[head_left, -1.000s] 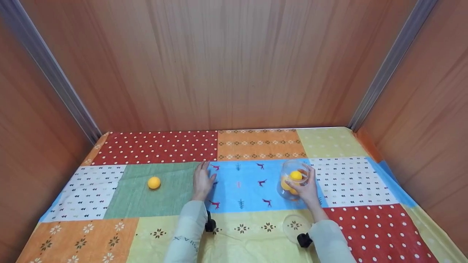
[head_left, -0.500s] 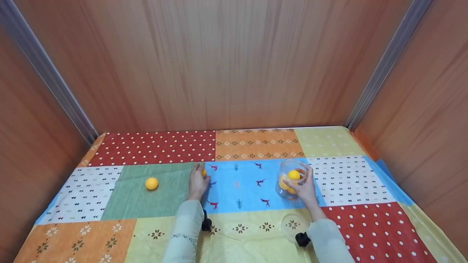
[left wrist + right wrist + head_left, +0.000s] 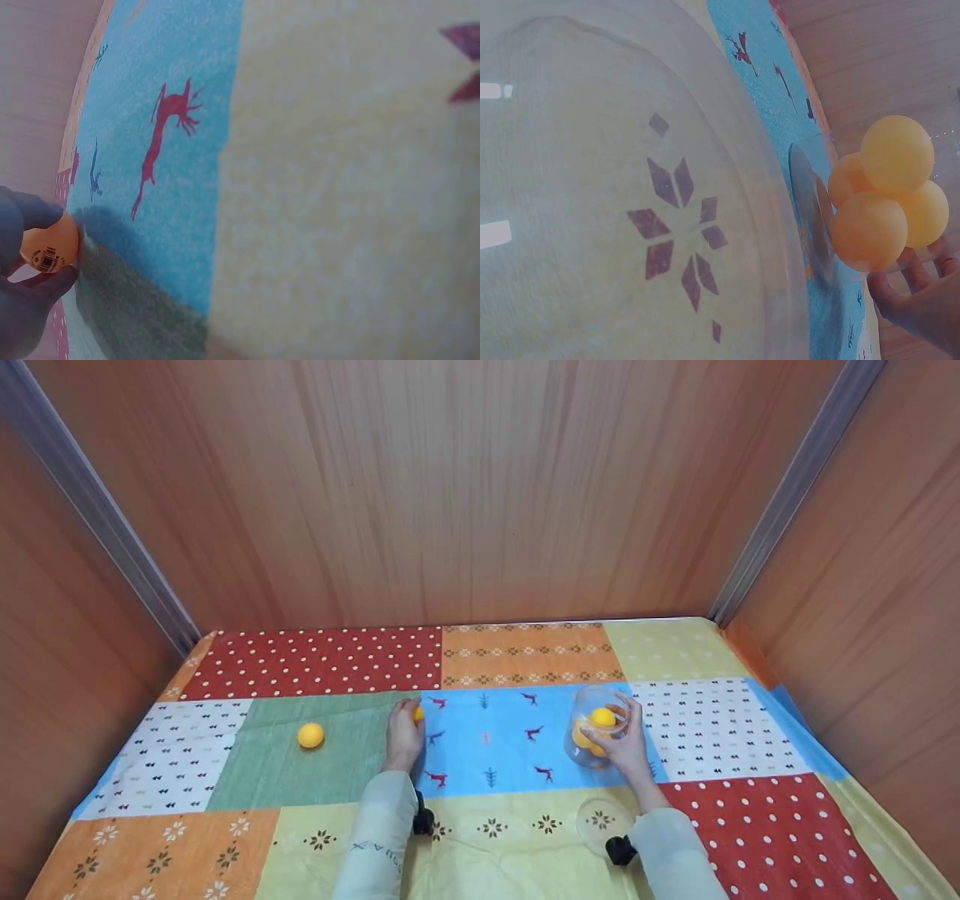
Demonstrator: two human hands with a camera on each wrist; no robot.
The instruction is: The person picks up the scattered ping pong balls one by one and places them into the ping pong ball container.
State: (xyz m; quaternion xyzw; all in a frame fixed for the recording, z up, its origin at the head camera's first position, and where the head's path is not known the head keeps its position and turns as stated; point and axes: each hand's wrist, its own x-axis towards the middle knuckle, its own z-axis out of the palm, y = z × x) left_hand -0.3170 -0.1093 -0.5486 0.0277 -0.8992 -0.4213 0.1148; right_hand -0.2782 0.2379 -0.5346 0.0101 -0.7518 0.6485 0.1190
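My left hand [image 3: 403, 739] pinches an orange ping-pong ball [image 3: 52, 244] between fingers and thumb, low over the border of the green and blue patches. Printed marks show on this ball in the left wrist view. Farther left, another orange ping-pong ball [image 3: 310, 736] lies on the green patch. On the right, my right hand [image 3: 630, 744] grips a clear jar [image 3: 589, 699] by its side. Several ping-pong balls [image 3: 870, 229] are piled inside the jar, which stands on the blue patch. Part of its right side is hidden behind the fingers.
A clear round lid [image 3: 594, 829] lies flat in front of the jar, close to the right wrist, and fills much of the right wrist view. A patchwork tablecloth [image 3: 487, 825] covers the table. Wooden panels [image 3: 480, 495] enclose the back and sides.
My left hand has closed its fingers and thumb on the ball, which now shows between them. The right hand keeps hold of the jar. The head view has shifted slightly.
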